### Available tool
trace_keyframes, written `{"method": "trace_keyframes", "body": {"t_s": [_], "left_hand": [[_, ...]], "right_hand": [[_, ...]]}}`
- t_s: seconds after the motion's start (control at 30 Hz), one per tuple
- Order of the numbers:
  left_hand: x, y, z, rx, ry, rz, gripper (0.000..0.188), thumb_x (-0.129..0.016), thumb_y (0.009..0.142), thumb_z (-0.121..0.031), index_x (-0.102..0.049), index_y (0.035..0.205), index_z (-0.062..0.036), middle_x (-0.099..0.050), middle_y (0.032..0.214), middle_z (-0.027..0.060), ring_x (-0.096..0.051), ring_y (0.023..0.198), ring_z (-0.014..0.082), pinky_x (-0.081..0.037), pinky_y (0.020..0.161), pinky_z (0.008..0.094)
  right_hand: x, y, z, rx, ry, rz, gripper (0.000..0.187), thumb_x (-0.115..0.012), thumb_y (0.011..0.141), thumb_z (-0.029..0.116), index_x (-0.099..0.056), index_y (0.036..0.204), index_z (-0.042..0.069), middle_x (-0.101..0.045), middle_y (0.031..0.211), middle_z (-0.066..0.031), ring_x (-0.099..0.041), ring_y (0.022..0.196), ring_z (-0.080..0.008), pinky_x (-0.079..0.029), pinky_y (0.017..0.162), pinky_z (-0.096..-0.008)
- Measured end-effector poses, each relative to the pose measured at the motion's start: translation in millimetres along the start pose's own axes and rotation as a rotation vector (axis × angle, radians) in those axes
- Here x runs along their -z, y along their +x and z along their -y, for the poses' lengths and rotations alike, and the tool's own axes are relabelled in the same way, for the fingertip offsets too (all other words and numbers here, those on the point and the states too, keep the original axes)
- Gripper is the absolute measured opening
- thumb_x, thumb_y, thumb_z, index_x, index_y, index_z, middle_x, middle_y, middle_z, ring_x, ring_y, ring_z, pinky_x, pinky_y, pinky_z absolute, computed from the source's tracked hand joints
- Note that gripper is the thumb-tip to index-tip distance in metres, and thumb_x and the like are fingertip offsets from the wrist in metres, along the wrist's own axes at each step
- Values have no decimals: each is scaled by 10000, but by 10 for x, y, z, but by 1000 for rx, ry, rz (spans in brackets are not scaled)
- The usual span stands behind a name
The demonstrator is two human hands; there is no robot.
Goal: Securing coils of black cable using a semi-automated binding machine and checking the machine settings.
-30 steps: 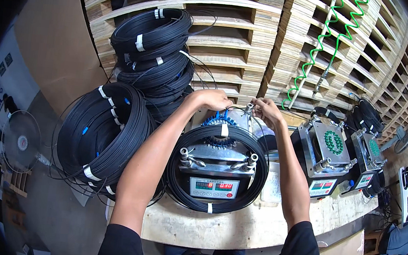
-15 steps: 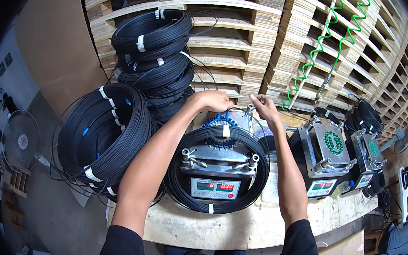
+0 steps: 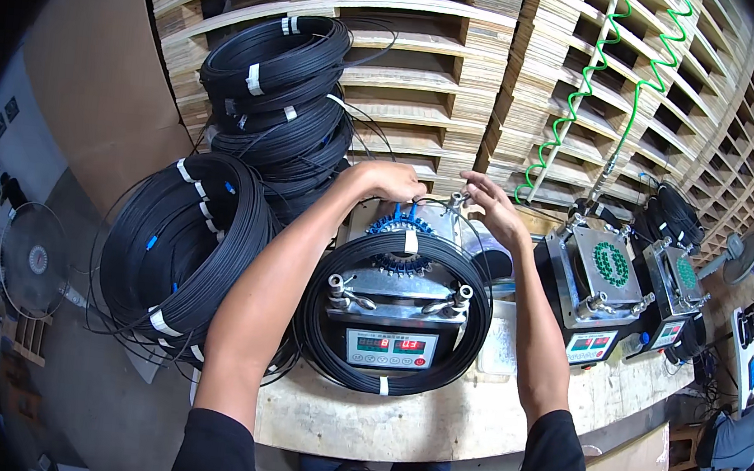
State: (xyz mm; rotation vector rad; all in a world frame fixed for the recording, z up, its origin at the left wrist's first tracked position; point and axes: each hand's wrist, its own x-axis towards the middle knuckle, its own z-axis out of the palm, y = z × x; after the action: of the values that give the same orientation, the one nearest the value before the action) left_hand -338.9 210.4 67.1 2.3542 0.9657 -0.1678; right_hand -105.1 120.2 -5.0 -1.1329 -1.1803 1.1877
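Note:
My left hand (image 3: 393,183) is closed above the back of a metal polishing machine (image 3: 399,285), over blue connectors (image 3: 408,209) that stand up from its round fixture (image 3: 390,226). What its fingers pinch is hidden. My right hand (image 3: 495,211) has its fingers stretched apart beside the machine's back right post (image 3: 457,201); whether it touches the post I cannot tell. A coil of black cable (image 3: 470,353), bound with white tape, rings the machine's front and its lit display panel (image 3: 391,348). A thin black cable arcs between my hands.
Tall stacks of black cable coils (image 3: 275,67) stand at left, with another large coil (image 3: 177,253) nearer. Two similar machines (image 3: 593,274) with green-dotted plates sit at right on the wooden bench (image 3: 377,426). Pallets (image 3: 395,47) rise behind; green spiral hoses (image 3: 582,83) hang there.
My right hand's fingers have spread out more, its hand staying near the back right post. My left hand stays closed over the blue connectors. The whole view has shifted slightly.

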Motion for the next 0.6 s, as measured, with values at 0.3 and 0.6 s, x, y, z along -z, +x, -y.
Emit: {"method": "trace_keyframes", "body": {"t_s": [0.3,0.6], "left_hand": [[98,104,367,-243,-268,-368,413,-409,1050,-296,-725,1152,-50,-732,1071,110,-676,977,187,-529,869,327],[-287,-112,894,24,-1299,-154,613,-327,1041,-581,-674,1237,-115,-700,1036,113,-694,891,159,-575,697,290]], "right_hand": [[55,-17,-199,106,4,-76,765,-651,972,374,-242,1579,154,-568,901,-32,-517,851,-123,-456,803,-322],[-414,-492,-4,146,-309,-119,1131,-817,795,329,-43,1590,112,-527,1257,-355,-560,1163,-354,-424,1021,-417]]}}
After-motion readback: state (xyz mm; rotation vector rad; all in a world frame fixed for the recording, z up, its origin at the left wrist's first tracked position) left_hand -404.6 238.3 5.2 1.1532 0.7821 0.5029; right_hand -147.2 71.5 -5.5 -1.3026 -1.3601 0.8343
